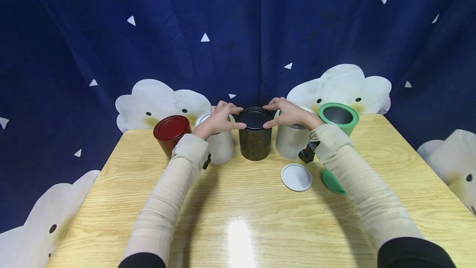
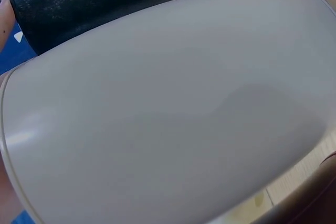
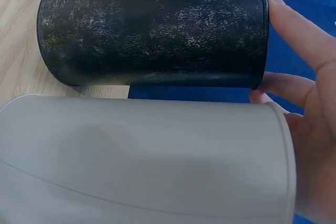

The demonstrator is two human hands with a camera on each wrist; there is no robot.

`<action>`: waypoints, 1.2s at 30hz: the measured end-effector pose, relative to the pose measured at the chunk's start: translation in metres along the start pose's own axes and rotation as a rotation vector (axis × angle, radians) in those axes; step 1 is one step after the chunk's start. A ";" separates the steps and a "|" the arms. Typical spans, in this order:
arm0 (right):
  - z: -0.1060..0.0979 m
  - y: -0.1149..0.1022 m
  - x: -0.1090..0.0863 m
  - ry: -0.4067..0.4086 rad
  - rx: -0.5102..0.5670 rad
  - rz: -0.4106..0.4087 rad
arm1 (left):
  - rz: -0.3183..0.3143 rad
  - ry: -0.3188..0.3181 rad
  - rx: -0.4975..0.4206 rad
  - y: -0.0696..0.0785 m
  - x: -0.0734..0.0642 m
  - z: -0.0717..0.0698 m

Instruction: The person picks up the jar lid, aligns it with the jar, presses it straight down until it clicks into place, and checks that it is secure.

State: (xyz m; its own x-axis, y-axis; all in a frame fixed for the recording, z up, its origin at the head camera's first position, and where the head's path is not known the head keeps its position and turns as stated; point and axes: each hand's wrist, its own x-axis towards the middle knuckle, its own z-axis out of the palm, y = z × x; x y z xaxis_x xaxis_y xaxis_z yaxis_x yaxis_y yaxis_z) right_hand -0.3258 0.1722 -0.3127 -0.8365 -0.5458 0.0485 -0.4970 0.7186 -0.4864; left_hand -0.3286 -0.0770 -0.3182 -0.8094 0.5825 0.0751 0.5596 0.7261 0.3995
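A black can (image 1: 255,144) with a mottled side stands upright at the back middle, its black lid (image 1: 255,118) on top. From the left, my left hand (image 1: 221,120) holds the lid's edge, thumb at the front and fingers behind. Opposite it, my right hand (image 1: 289,113) holds the other edge the same way. In the right wrist view, fingertips (image 3: 274,4) touch the black can's rim. A white can (image 1: 222,149) stands under my left hand, its top partly hidden. Below my right hand is another white can (image 1: 291,143), its top open and partly covered.
A red can (image 1: 172,128) with a red lid stands at the far left. At the right is an open green can (image 1: 349,126). A white lid (image 1: 296,177) and a green lid (image 1: 332,182), partly under my sleeve, lie on the wooden table (image 1: 275,222). Behind hangs a blue curtain (image 1: 238,65).
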 end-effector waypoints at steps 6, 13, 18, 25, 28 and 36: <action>0.001 0.003 0.000 0.042 -0.026 -0.057 | -0.024 -0.011 -0.014 0.002 0.001 -0.001; 0.004 0.003 0.001 0.060 -0.024 -0.062 | -0.110 -0.041 -0.044 0.009 0.004 -0.006; 0.005 0.001 0.001 0.056 -0.009 -0.040 | -0.141 -0.059 -0.029 0.013 0.006 -0.009; 0.005 0.000 0.001 0.053 0.008 -0.020 | -0.151 -0.062 -0.018 0.014 0.011 -0.009; 0.005 0.001 0.000 0.049 0.004 -0.020 | -0.160 -0.072 -0.015 0.015 0.012 -0.009; 0.005 0.003 0.000 0.052 -0.017 -0.048 | -0.157 -0.068 -0.021 0.013 0.011 -0.008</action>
State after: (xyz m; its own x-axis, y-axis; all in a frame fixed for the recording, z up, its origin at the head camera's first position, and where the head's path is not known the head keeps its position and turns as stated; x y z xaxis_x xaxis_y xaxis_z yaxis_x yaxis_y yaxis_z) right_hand -0.3257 0.1722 -0.3184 -0.8223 -0.5569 0.1170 -0.5404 0.6998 -0.4671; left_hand -0.3317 -0.0636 -0.3048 -0.8723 0.4863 -0.0517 0.4227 0.8029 0.4203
